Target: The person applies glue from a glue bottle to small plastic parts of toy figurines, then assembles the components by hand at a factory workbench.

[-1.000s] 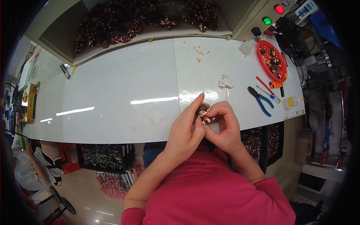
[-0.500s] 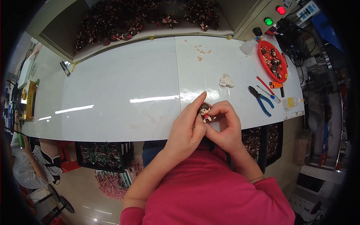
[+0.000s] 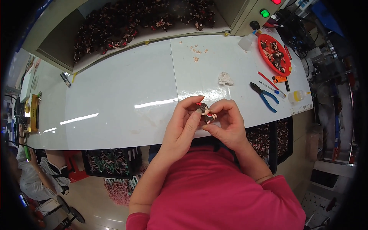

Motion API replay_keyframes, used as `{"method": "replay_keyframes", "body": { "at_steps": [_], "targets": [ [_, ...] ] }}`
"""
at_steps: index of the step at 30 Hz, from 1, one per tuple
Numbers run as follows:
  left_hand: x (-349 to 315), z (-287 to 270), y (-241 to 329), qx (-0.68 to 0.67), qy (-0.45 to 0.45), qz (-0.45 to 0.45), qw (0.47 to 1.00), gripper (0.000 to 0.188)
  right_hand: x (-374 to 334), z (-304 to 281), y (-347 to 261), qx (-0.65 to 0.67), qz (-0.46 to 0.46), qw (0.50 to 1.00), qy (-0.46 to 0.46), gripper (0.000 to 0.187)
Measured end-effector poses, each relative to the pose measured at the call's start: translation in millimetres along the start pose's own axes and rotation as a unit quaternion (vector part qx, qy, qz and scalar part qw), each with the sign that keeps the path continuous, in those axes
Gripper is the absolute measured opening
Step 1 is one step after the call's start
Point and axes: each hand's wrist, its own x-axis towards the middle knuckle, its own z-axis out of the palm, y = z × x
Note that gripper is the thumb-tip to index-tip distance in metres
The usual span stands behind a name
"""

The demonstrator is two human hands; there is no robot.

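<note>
Between both hands, above the table's near edge, is a small doll figurine (image 3: 206, 112) with dark brown hair, a red bow and a pale face. My left hand (image 3: 183, 124) closes on its head side, the thumb pressed on the dark hair. My right hand (image 3: 229, 124) pinches the body side with thumb and bent fingers. Parts of the figurine are hidden behind the fingers. Beyond the hands a crumpled white tissue (image 3: 225, 79) lies on the white table (image 3: 126, 88).
Blue-handled pliers (image 3: 264, 97), a red stick (image 3: 266, 78) and a yellow-tipped bottle (image 3: 297, 96) lie to the right. A red basket (image 3: 262, 53) of figurine pieces stands behind them. The back shelf (image 3: 161, 35) holds many dark figurines. A person (image 3: 36, 178) sits at far left.
The figurine has turned in my hands, so its face now points to the right. My left thumb has moved up onto its hair, and the left fingers have curled. The whole view has shifted slightly.
</note>
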Motion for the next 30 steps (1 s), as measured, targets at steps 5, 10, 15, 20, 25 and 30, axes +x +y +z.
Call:
{"method": "replay_keyframes", "body": {
  "at_steps": [5, 10, 15, 20, 25, 30],
  "targets": [
    [2.1, 6.9, -2.5, -0.005, 0.026, 0.006, 1.0, 0.028, -0.6, -3.9, -0.1, 0.007, -0.025, 1.0, 0.001, 0.037],
    [1.6, 9.8, -0.4, -0.019, 0.039, 0.01, 0.999, 0.026, 0.1, -7.2, -5.0, 0.011, 0.026, 0.999, -0.019, 0.042],
    [-1.8, 4.5, -2.0, 0.038, 0.027, 0.012, 0.999, 0.022, -1.3, -4.2, -6.8, 0.024, 0.022, 0.999, -0.015, 0.044],
    [-2.4, 7.2, -5.0, 0.087, 0.027, 0.017, 0.996, 0.023, -0.6, -9.0, -6.7, -0.072, -0.065, 0.995, -0.031, 0.039],
    [-2.5, 14.8, -3.4, 0.082, 0.026, 0.018, 0.996, 0.024, -2.1, -6.3, -9.6, 0.013, -0.005, 1.0, 0.0, 0.039],
    [-1.3, 17.9, -0.6, 0.085, 0.034, -0.013, 0.996, 0.024, -2.2, -14.0, -5.3, -0.063, -0.062, 0.996, -0.01, 0.038]
  ]
}}
